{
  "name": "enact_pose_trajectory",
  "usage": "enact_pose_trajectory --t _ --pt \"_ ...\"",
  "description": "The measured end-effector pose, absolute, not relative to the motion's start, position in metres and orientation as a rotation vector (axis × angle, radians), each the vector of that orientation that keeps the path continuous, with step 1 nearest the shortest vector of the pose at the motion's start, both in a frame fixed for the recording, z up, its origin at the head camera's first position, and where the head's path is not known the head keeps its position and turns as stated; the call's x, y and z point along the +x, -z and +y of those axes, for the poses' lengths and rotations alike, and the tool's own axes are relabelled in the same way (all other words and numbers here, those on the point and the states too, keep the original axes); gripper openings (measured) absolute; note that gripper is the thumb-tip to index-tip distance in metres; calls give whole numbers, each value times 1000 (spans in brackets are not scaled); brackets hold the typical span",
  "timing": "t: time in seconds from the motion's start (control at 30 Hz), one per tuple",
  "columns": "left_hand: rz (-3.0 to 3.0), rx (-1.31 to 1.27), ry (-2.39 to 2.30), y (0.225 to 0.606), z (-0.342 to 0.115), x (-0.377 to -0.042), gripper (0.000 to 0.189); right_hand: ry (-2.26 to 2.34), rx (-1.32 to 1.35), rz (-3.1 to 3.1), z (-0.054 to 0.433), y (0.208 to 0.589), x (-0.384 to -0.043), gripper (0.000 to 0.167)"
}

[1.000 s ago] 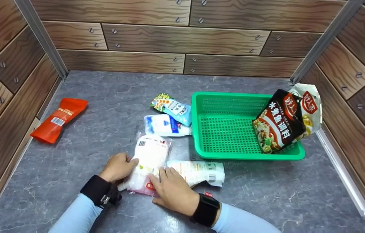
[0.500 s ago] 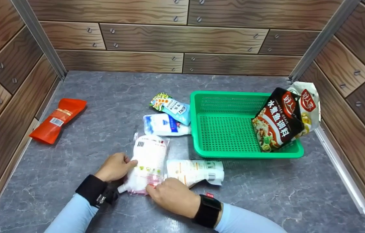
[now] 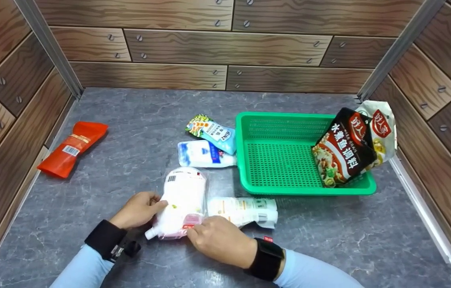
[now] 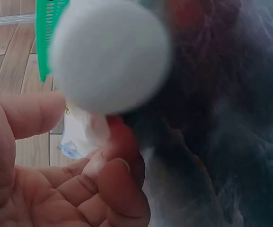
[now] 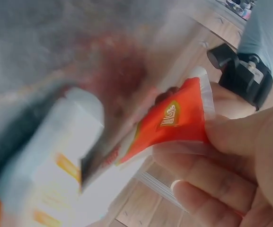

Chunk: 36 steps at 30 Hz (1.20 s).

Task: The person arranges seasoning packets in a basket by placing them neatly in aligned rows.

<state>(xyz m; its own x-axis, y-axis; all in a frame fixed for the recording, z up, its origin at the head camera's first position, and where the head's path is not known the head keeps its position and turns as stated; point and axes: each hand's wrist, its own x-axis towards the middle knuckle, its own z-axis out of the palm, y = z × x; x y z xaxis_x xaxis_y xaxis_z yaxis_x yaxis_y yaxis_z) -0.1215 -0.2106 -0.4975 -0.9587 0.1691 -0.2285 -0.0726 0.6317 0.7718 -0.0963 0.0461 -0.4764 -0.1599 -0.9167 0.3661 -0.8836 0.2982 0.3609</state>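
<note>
A white spouted pouch (image 3: 184, 192) in a clear wrapper lies flat, its capped spout pointing to the lower left. My left hand (image 3: 137, 210) holds the pouch's left edge, thumb on top. Close to the camera in the left wrist view, a round white cap (image 4: 110, 56) covers part of the scene. My right hand (image 3: 221, 242) pinches the pouch's lower right corner. That corner shows as a red end (image 5: 176, 116) between thumb and fingers in the right wrist view. Just right of it lies another white pouch (image 3: 239, 210), printed in orange and green.
A green basket (image 3: 309, 192) has a black seasoning packet (image 3: 347, 148) and a white packet (image 3: 381, 124) leaning at its right end. Against its left side lie a blue-and-white pouch (image 3: 195, 154) and a light blue Heinz pouch (image 3: 221, 138). An orange-red packet (image 3: 72, 150) lies far left.
My right hand has gone from fingers spread on the pouch to pinching its lower right corner. The left hand has shifted slightly left, still at the pouch's left edge.
</note>
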Motion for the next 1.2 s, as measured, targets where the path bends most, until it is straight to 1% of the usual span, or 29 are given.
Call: enact_pose_trajectory --t 0.1,0.33,0.53,0.67,0.77,0.93,1.2 --pt "2544 85 -1268 494 -212 -121 30 70 1591 -2061 48 472 -97 20" --pt "2446 82 -1428 489 -210 -115 31 43 1569 -2050 56 455 -99 20" --pt "1920 -104 -1868 498 -201 -113 38 -73 1559 -2104 59 452 -98 17" --pt "1627 -173 -2052 505 -195 -112 38 -116 1556 -2135 60 454 -96 19" --pt "1575 -196 -2121 508 -191 -111 35 -145 1562 -2149 61 456 -95 19" --pt "1597 -211 -2194 510 -189 -109 31 -165 1572 -2132 63 456 -94 14" --pt "1526 -164 -2298 506 -185 -106 26 -182 1588 -2155 67 459 -94 8"
